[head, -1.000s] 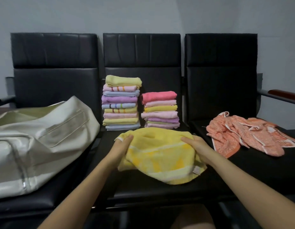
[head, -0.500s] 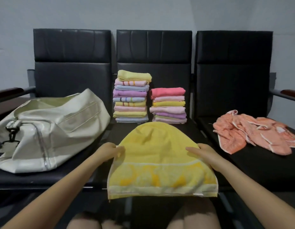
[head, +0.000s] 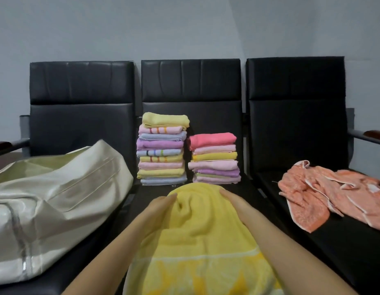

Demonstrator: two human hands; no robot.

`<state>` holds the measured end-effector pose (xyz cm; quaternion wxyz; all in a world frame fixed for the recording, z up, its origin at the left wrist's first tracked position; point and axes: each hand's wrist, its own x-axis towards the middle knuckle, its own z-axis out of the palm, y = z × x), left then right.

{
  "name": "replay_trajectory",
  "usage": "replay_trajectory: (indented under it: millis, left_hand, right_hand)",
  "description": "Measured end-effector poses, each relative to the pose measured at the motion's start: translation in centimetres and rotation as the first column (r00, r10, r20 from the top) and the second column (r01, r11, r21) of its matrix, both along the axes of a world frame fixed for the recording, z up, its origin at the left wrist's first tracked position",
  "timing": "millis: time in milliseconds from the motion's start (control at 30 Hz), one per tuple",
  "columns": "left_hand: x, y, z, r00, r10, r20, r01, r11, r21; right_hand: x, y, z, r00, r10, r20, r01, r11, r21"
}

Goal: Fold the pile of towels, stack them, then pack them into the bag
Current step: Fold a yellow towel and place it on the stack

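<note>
A yellow towel [head: 202, 248] drapes from the middle seat toward me. My left hand [head: 157, 211] and my right hand [head: 236, 201] grip its far end from either side, bunching the cloth between them. Behind it stand two stacks of folded towels, a taller one [head: 162, 149] and a shorter one [head: 214, 158]. An open cream bag [head: 57, 201] lies on the left seat. Crumpled orange towels [head: 333, 192] lie on the right seat.
Three black chairs [head: 191, 81] stand in a row against a grey wall. Armrests [head: 374, 136] stick out at both ends. The bag fills most of the left seat.
My hands have slid forward and inward to the far end of the yellow towel, bunching it. The towel now hangs nearer to me, and the view has closed in.
</note>
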<state>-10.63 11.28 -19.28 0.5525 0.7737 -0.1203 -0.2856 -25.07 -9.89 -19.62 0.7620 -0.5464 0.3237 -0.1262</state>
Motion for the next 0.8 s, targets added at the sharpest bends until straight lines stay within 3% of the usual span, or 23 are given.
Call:
replay_trajectory:
  millis: [133,200,300,400,500,567,633,733,800]
  left_hand:
    - [1.0,-1.6,-0.4,0.999,0.021,-0.036,-0.026,0.991,-0.131]
    - [1.5,-2.1,0.4,0.986,0.167,0.006,-0.164,0.978,-0.132]
    - [1.7,-1.3,2.6,0.946,0.324,-0.023,-0.315,0.898,-0.306]
    - [1.0,0.7,4.7,0.926,0.379,-0.008,-0.340,0.822,-0.457]
    - [-0.5,2.2,4.7,0.940,0.334,0.073,-0.259,0.834,-0.488]
    - [-1.1,3.1,2.8,0.932,0.235,0.277,-0.122,0.920,-0.372]
    - [-1.5,4.5,0.2,0.869,0.072,0.490,-0.012,0.992,-0.124]
    - [-1.5,6.6,-3.0,0.661,-0.271,0.700,0.000,0.933,0.361]
    - [-1.5,7.2,-3.7,0.573,-0.334,0.749,-0.006,0.912,0.411]
  right_hand:
    - [1.6,0.6,0.9,0.999,0.033,0.006,-0.032,0.993,-0.112]
    - [2.2,0.3,1.7,0.990,-0.040,0.132,0.057,0.989,-0.134]
    - [2.1,0.1,4.4,0.941,-0.116,0.318,0.164,0.978,-0.129]
    - [0.6,0.1,6.6,0.890,-0.110,0.442,0.141,0.989,-0.038]
    - [-2.2,1.4,6.5,0.891,-0.031,0.452,0.066,0.996,-0.061]
    - [-4.3,2.6,4.9,0.915,0.014,0.404,0.041,0.991,-0.126]
    - [-6.2,3.3,2.7,0.963,0.077,0.257,-0.005,0.963,-0.269]
    - [-8.3,3.1,-0.5,0.988,0.147,-0.054,-0.150,0.789,-0.596]
    - [-8.5,2.6,-1.0,0.988,0.095,-0.118,-0.151,0.704,-0.694]
